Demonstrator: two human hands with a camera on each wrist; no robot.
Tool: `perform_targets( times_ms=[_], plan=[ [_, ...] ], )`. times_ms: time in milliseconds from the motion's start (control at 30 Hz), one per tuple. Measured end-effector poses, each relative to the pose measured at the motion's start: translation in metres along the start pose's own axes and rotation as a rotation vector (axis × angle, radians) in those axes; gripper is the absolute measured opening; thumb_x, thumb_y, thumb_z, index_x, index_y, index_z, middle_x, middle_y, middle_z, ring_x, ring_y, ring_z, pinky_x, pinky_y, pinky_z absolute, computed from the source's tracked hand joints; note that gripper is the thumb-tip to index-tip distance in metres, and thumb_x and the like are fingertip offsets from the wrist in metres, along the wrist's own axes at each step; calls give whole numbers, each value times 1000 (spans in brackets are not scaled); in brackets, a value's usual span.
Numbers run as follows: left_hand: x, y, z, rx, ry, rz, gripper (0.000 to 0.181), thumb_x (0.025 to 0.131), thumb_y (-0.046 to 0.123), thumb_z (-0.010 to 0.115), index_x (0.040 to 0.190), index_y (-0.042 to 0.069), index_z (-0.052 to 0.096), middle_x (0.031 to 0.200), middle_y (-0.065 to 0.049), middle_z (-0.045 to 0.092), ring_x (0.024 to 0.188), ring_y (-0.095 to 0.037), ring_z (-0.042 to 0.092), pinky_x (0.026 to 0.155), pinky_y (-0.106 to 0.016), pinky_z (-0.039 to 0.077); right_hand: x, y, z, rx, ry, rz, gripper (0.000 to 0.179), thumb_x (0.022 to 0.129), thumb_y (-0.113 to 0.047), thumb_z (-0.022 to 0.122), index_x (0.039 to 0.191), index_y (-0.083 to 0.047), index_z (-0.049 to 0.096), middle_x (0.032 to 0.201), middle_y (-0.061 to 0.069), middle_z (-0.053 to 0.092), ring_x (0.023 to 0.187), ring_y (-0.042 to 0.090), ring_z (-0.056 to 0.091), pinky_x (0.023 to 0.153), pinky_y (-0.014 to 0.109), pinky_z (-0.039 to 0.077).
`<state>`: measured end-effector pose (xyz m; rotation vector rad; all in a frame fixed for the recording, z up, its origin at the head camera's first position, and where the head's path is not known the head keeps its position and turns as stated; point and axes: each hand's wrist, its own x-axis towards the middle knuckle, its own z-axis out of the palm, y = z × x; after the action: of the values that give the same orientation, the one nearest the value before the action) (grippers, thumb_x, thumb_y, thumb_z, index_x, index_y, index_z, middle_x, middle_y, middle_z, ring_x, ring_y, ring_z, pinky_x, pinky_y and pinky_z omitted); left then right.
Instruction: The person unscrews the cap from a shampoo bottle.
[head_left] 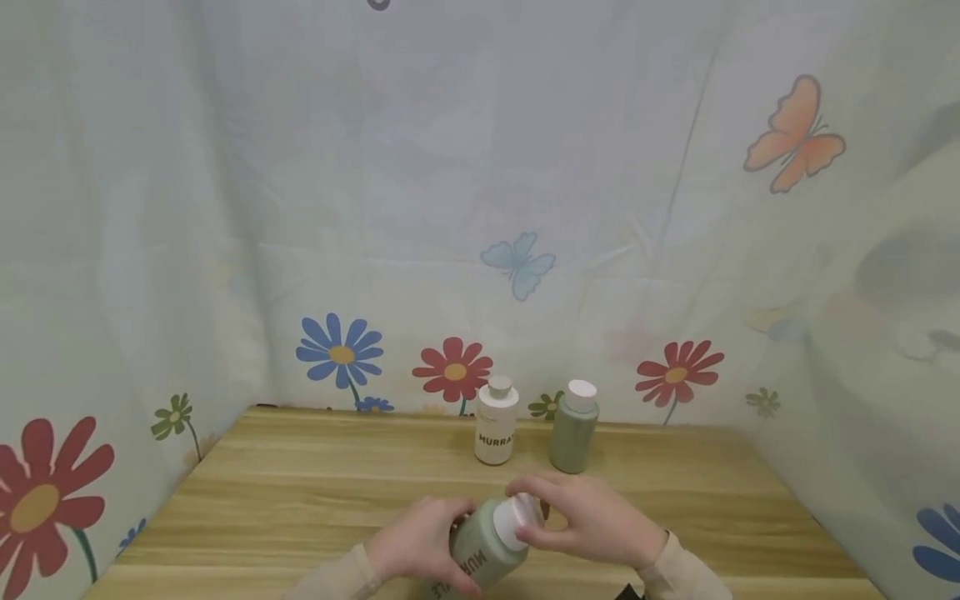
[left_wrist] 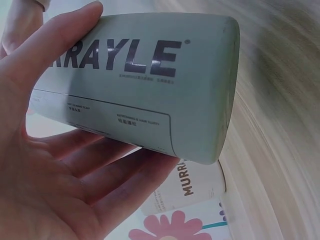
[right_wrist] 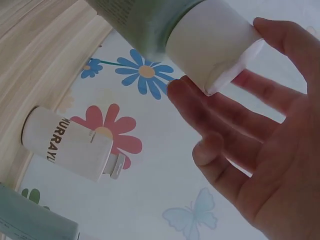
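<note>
Nearest to the head camera, the person's left hand is curled around the body of a green bottle, with the thumb on one side and the fingers on the other. This bottle is held tilted above the wooden table, its base toward the lower left; in the left wrist view its dark letters end in "RAYLE". At its upper right end is a white cap, and there the right hand grips with thumb and curved fingers, which are open only as wide as the cap. Both wrists wear light sleeves.

Farther back, a white bottle stands upright on the table, and just to its right stands a second green bottle, also with a white top. Behind them hangs a pale curtain, printed with flowers and butterflies.
</note>
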<state>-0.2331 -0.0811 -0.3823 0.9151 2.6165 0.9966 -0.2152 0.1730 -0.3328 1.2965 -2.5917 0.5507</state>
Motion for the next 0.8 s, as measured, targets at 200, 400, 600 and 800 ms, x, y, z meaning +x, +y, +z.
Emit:
perform_targets(
  times_ms=[200, 400, 600, 800],
  plan=[
    [1, 1, -1, 22, 14, 4, 60, 62, 39, 88, 111, 16, 62, 96, 11, 67, 80, 3, 58, 72, -19, 50, 0, 3, -1, -4, -11, -124, 39, 86, -22, 71, 123, -21, 58, 121, -9, 60, 96, 3, 60, 81, 21, 54],
    [3, 4, -2, 24, 10, 7, 61, 62, 37, 88, 112, 14, 62, 97, 11, 67, 80, 3, 58, 72, -19, 50, 0, 0, -2, 16, 15, -103, 39, 92, -36, 65, 128, -22, 55, 123, -8, 60, 99, 4, 60, 82, 23, 54],
    [4, 3, -1, 27, -1, -12, 64, 63, 41, 87, 115, 15, 62, 99, 11, 67, 82, 3, 58, 74, -20, 50, 1, -3, 0, -8, 50, 47, 40, 92, -52, 56, 120, -24, 59, 107, -10, 66, 82, -3, 57, 68, 18, 50],
    [2, 4, 0, 66, 10, 3, 63, 61, 38, 89, 113, 15, 62, 98, 10, 68, 81, 3, 58, 72, -19, 50, 1, 0, 2, -26, 30, 39, 35, 92, -48, 60, 112, -20, 62, 90, -12, 64, 71, -7, 50, 61, 13, 44]
  ],
)
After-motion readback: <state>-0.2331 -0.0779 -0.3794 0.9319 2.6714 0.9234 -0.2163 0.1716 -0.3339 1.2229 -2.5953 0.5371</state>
